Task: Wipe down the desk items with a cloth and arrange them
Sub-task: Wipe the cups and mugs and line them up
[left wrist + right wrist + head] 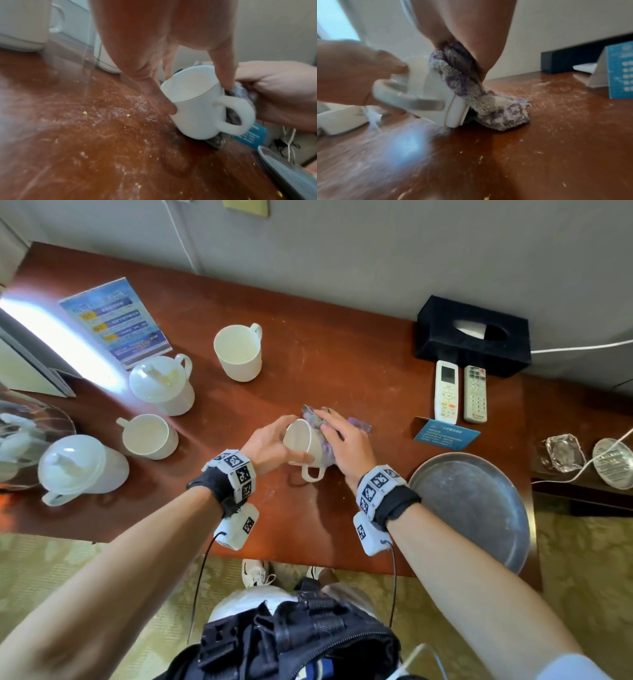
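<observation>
A white mug (305, 444) lies tilted on the brown desk (342, 354), mouth to the left and handle toward me. My left hand (284, 436) grips it at the rim, with the thumb (163, 105) on one side and a finger (223, 75) on the other. My right hand (329, 426) holds a bunched purple and grey cloth (325, 440) against the mug's outer wall and base. In the right wrist view the cloth (479, 94) hangs down to the desk behind the mug (436, 94). White dust and crumbs cover the desk.
At the left stand an open mug (238, 352), a lidded mug (161, 385), a cup (147, 436), a lidded mug on its side (82, 467) and a blue sign (114, 320). At the right are a tissue box (472, 332), two remotes (446, 392), a blue card (445, 434) and a metal tray (472, 508).
</observation>
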